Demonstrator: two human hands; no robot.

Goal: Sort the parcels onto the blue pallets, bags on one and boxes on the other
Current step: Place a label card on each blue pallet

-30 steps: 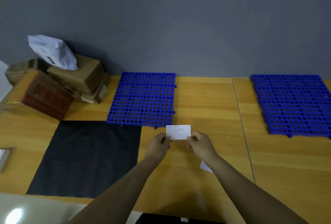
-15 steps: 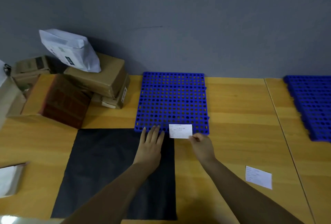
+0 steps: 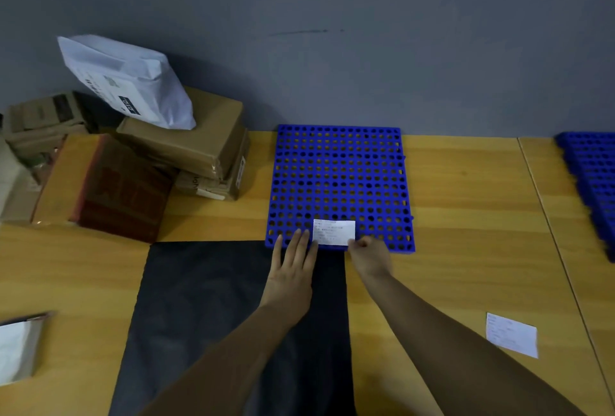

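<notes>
Wooden table [image 3: 466, 202]: boxes [image 3: 186, 146] left of pallet [image 3: 339, 176].

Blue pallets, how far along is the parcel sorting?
Nothing is sorted yet: the near blue pallet holds no parcels. In hand: the right hand pinches a paper label at its front edge, and the left hand lies flat on the black sheet. Left: the white bag and cardboard boxes are still piled by the wall.

Parcel pile [image 3: 133, 162] far left against the wall, bag [image 3: 126, 82] on top of the boxes (tilted), pallet [image 3: 339, 179] straight ahead of me, second pallet [image 3: 592, 182] off right, mat [image 3: 213, 309] before me, spare slip [image 3: 511, 334] by my right arm.
</notes>
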